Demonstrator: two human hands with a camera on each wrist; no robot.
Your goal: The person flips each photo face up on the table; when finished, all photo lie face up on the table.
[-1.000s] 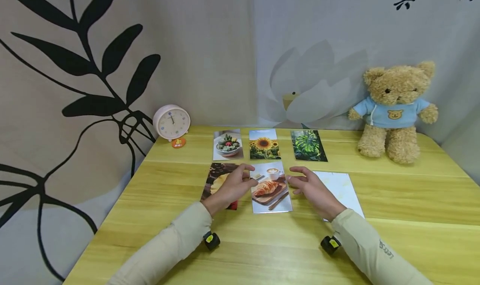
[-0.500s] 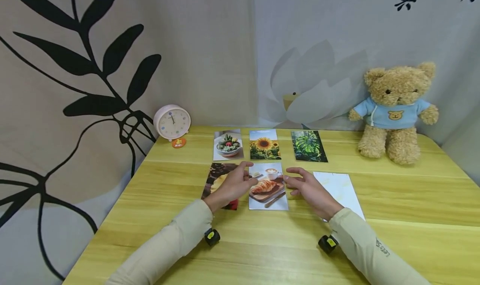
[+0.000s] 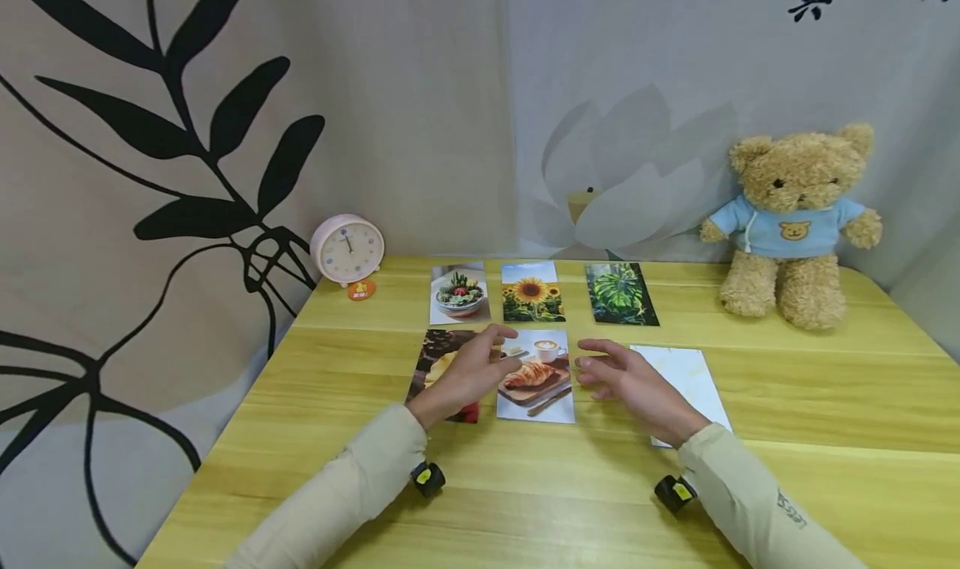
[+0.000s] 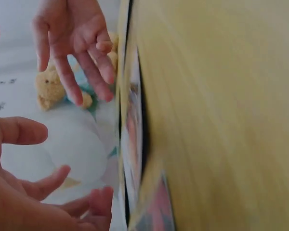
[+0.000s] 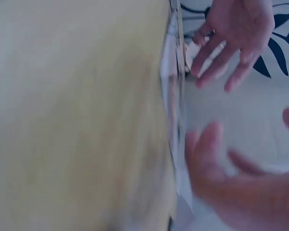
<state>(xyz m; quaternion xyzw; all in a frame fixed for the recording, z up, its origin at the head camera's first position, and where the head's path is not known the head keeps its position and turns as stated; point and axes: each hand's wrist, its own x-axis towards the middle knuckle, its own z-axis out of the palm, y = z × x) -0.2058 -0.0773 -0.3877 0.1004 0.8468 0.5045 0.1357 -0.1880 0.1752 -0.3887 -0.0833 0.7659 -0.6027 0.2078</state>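
A picture card of a croissant and coffee [image 3: 536, 396] lies in the front row on the table, between my two hands. My left hand [image 3: 467, 375] hovers over the left side of that card, fingers loosely bent and holding nothing. Under its wrist lies a dark card with red and yellow parts [image 3: 437, 346], partly covered. My right hand [image 3: 637, 387] is just right of the croissant card, apart from it, its fingers relaxed. Beneath the right wrist a pale, almost blank card [image 3: 686, 377] is partly hidden. Both wrist views show loosely spread fingers with nothing in them.
Behind, a row holds a succulent-bowl card [image 3: 460, 294], a sunflower card [image 3: 532, 292] and a green-leaf card [image 3: 621, 294]. A round clock [image 3: 348, 250] with an orange tag [image 3: 362, 290] stands back left. A teddy bear [image 3: 791, 227] stands back right against the curtain [image 3: 435, 111].
The croissant card shifted slightly left and away from me, and now sits straighter. My right hand followed it left, then drew back to the right, leaving a gap. My left hand barely moved.
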